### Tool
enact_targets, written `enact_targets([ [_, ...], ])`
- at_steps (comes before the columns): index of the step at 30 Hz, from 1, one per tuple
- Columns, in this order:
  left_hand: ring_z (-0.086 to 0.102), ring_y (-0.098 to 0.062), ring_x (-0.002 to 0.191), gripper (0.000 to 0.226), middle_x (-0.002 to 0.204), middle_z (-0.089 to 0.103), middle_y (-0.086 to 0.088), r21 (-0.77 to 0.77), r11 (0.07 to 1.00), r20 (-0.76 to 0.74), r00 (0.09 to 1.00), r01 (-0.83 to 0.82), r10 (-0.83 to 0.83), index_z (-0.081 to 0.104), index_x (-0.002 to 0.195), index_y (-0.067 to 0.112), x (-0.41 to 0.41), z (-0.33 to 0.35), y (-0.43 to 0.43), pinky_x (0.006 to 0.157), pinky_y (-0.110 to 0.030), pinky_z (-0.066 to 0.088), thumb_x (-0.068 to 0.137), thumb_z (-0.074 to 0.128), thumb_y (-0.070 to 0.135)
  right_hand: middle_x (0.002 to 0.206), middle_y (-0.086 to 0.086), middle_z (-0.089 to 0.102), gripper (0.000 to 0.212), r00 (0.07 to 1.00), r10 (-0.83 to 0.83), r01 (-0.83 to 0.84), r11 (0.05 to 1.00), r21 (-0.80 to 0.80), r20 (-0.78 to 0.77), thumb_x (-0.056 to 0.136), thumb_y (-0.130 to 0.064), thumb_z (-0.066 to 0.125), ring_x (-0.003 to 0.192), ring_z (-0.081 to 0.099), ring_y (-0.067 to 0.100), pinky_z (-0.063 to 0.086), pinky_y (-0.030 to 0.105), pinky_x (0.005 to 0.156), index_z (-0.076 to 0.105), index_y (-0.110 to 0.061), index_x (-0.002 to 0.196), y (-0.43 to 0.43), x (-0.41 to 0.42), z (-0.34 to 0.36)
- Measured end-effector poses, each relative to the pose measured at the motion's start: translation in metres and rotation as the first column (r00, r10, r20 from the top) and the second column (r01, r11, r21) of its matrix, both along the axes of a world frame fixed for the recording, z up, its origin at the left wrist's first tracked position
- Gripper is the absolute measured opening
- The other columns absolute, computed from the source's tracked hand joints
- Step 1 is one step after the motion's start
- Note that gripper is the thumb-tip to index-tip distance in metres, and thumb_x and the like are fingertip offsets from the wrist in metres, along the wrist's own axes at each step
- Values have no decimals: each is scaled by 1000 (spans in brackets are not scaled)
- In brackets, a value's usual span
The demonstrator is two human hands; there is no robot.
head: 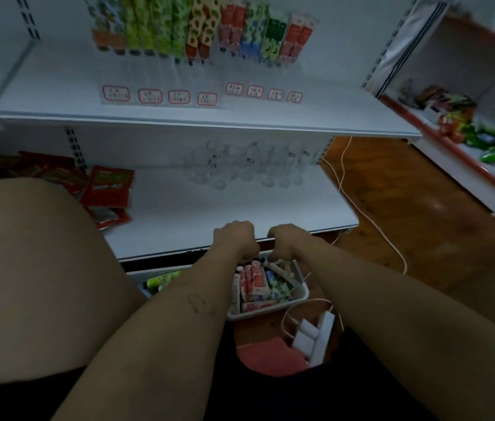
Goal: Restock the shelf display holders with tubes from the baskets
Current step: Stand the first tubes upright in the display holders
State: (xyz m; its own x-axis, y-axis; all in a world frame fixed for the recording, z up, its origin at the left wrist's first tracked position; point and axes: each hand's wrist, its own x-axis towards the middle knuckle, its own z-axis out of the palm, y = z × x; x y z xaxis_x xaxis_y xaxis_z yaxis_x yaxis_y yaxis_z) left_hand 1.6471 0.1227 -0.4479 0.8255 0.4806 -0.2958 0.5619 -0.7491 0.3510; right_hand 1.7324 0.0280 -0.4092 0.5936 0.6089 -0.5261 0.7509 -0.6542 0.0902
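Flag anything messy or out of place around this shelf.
Red packets at the left end of the lower shelf lie in a loose overlapping heap, tilted every way, unlike the upright tubes above. A white cable trails loose across the wooden floor toward a power strip beside the basket.

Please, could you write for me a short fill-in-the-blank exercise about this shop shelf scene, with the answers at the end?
1. The left hand and the right hand reach down to a white ___ full of tubes.
2. The red packets lie at the ___ end of the lower shelf.
3. The filled display holders stand on the ___ shelf.

Answers: basket; left; upper.
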Motion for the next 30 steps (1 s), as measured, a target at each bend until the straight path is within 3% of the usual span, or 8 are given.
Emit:
enact_targets([
  [6,57,-27,100,41,111,60,-6,-59,998,-91,996,-6,0,57,113,17,-27,-18,2,89,-40,49,85,59,47,125,11,59,61,997,-21,17,998,-66,-68,75,-37,76,106,58,28,52,40,90,58,-9,126,-12,10,-19],
  [10,57,-25,98,30,111,61,-6,-45,997,-136,989,-61,54,59,111,18,-52,-30,19,82,-36,51,88,56,38,129,12,55,60,985,-29,12,995,-95,-170,82,-34,73,108,58,29,51,40,91,53,-6,131,-15,13,-42],
  [15,55,-25,105,34,115,60,-5,7,998,-225,972,-65,65,57,113,20,-62,-39,39,81,-34,47,86,56,41,106,12,64,41,961,1,-33,993,-109,-278,81,-36,72,84,58,25,47,32,71,63,-7,109,2,20,-77],
  [18,54,-24,110,36,122,59,-5,4,998,-292,955,-61,59,56,119,21,-62,-49,51,85,-35,46,89,53,40,96,12,65,32,939,-8,1,1000,-20,-344,80,-31,70,78,61,26,48,32,65,61,-10,103,15,24,-100],
  [21,53,-24,115,40,128,57,-3,-9,999,-314,949,-49,43,54,126,22,-55,-58,54,91,-36,47,91,52,41,82,6,62,18,939,-42,71,995,72,-340,86,-26,60,68,60,22,45,29,58,59,-14,100,17,25,-125],
  [24,55,-23,110,35,123,59,-3,-52,998,-291,957,-32,16,55,121,22,-37,-70,44,87,-35,49,91,52,40,69,1,54,11,943,-111,149,984,99,-314,91,-27,53,61,52,16,40,27,59,58,-16,91,14,27,-138],
  [27,59,-24,103,30,114,61,-5,-99,995,-275,960,20,-47,57,115,19,-12,-84,20,81,-35,50,91,52,37,65,2,47,17,948,-191,223,969,105,-255,92,-22,52,61,48,19,41,30,61,50,-15,77,8,37,-145],
  [30,59,-28,103,29,117,58,-8,-118,992,-306,949,43,-78,53,115,17,10,-102,-7,78,-42,52,92,47,33,85,9,61,13,938,-240,270,959,89,-250,93,-21,51,82,61,28,49,34,67,58,-11,93,3,42,-151],
])
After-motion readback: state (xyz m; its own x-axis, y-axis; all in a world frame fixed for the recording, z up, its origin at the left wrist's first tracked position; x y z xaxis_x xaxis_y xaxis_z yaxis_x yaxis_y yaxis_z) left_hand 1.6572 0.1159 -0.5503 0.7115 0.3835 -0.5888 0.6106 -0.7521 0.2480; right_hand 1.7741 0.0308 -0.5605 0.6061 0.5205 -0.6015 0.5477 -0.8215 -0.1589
